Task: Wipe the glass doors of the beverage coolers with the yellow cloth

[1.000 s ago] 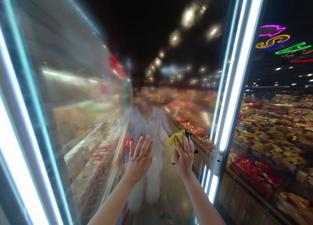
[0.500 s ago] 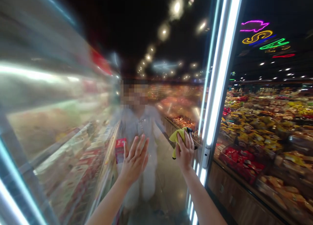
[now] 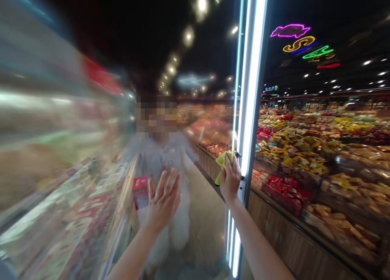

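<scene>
"How is the left hand (image 3: 163,199) held?"

"It is raised with the fingers straight and slightly parted — nothing is gripped. Whether the glass pane (image 3: 201,227) is touched cannot be told."

"And the right hand (image 3: 230,182)?"

"A yellow cloth (image 3: 221,161) is held under its fingers, which are laid fairly straight over it — just beside the bright light strip (image 3: 255,69)."

"What else is seen?"

"A red box (image 3: 140,186) is shown beside the left hand; a pale, see-through figure (image 3: 179,150) is seen beyond both hands. Red packets (image 3: 283,188) are heaped right of the strip."
</scene>
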{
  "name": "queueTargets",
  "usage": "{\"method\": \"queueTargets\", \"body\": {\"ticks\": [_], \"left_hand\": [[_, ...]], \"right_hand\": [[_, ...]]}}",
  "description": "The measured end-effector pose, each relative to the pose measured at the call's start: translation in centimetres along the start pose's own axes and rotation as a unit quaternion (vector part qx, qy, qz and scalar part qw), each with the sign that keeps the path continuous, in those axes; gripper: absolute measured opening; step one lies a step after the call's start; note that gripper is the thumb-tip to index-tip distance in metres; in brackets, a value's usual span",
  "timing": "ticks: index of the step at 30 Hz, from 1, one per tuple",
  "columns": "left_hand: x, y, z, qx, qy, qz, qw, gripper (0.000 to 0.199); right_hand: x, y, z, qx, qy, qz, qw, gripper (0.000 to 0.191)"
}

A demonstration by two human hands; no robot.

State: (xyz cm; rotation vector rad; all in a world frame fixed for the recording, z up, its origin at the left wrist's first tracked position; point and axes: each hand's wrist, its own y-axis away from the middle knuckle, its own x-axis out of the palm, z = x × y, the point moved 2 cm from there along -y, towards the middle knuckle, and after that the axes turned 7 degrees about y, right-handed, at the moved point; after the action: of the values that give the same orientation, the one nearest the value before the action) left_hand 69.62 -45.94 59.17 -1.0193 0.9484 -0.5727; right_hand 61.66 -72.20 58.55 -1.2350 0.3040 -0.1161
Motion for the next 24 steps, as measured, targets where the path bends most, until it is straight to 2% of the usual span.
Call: {"method": "queueTargets", "body": {"ticks": [4, 6, 8, 13, 15, 17, 22, 24], "left_hand": [[0.7, -1.3, -0.7, -0.012, 0.007, -0.005, 1.000, 0.084], [1.1, -1.7, -1.2, -0.009, 0.008, -0.012, 1.000, 0.082], [1.5, -1.7, -1.6, -0.008, 0.011, -0.019, 1.000, 0.082], [2.1, -1.2, -2.2, -0.007, 0.013, -0.013, 1.000, 0.083], [2.0, -1.3, -2.3, 0.000, 0.012, -0.013, 1.000, 0.083], [1.9, -1.6, -2.3, 0.007, 0.012, -0.018, 1.000, 0.082], [1.8, -2.5, -2.6, 0.010, 0.002, -0.032, 0.999, 0.083], [1.9, -2.6, -2.7, 0.010, -0.002, -0.031, 0.999, 0.084]], "right_hand": [[-0.5, -5.9, -0.6, -0.049, -0.029, -0.007, 0.998, 0.051], [-0.5, -6.7, -1.4, -0.057, -0.038, -0.007, 0.998, 0.050], [-0.4, -5.0, -2.3, -0.048, -0.038, 0.005, 0.998, 0.050], [0.4, 3.5, -3.9, -0.010, -0.022, 0.018, 1.000, 0.049], [0.6, 4.1, -3.9, -0.008, -0.026, 0.004, 1.000, 0.048], [0.6, 1.8, -3.4, -0.016, -0.037, -0.015, 0.999, 0.049], [0.1, -8.4, -1.0, -0.027, -0.069, -0.047, 0.996, 0.054], [0.0, -9.7, -0.5, -0.021, -0.076, -0.056, 0.995, 0.054]]}}
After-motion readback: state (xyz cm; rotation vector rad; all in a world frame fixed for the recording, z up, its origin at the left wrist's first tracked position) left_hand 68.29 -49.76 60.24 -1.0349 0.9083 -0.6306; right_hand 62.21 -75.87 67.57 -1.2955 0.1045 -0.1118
